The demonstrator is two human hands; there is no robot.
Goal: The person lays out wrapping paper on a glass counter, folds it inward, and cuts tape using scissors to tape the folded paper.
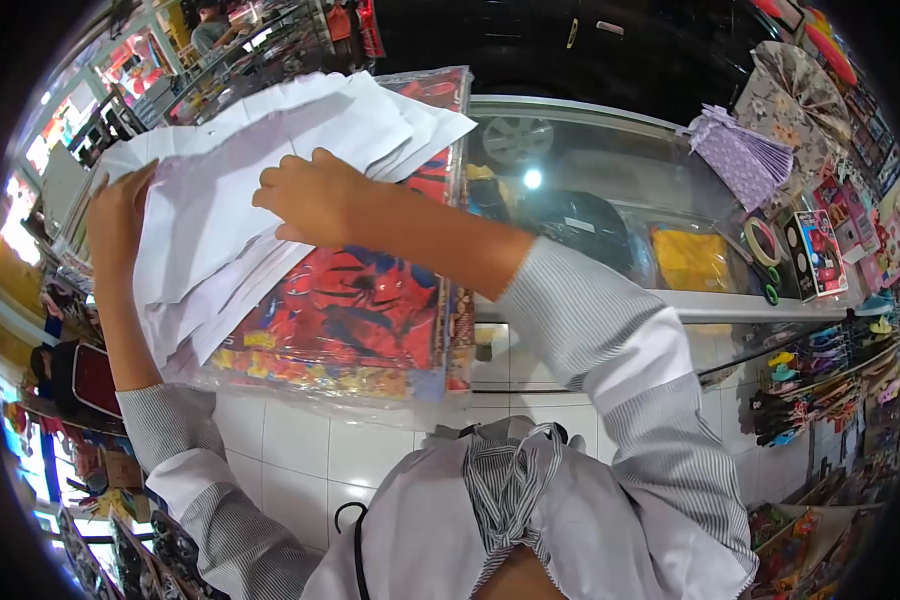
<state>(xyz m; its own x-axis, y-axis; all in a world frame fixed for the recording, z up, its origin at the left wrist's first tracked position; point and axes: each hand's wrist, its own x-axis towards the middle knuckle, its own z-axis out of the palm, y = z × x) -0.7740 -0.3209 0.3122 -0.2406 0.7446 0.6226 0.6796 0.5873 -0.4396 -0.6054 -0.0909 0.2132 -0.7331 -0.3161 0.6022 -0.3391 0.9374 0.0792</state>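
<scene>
A stack of creased white paper sheets (pixel 220 200) lies fanned out over plastic-wrapped packs with a red and blue print (pixel 360 305). My left hand (pixel 120 215) is at the stack's left edge, its fingertips bent over the paper and partly hidden. On top of the sheets, near their middle, rests my right hand (pixel 310 198) with its fingers curled against the paper. Whether a sheet is pinched between those fingers is hard to see.
The glass display case (pixel 610 130) extends right, with a yellow packet (pixel 690 260) inside. Green-handled scissors (pixel 768 285), a tape roll (pixel 762 242) and purple pleated paper (pixel 740 155) are at the right. A person (pixel 210 30) is at the far upper left.
</scene>
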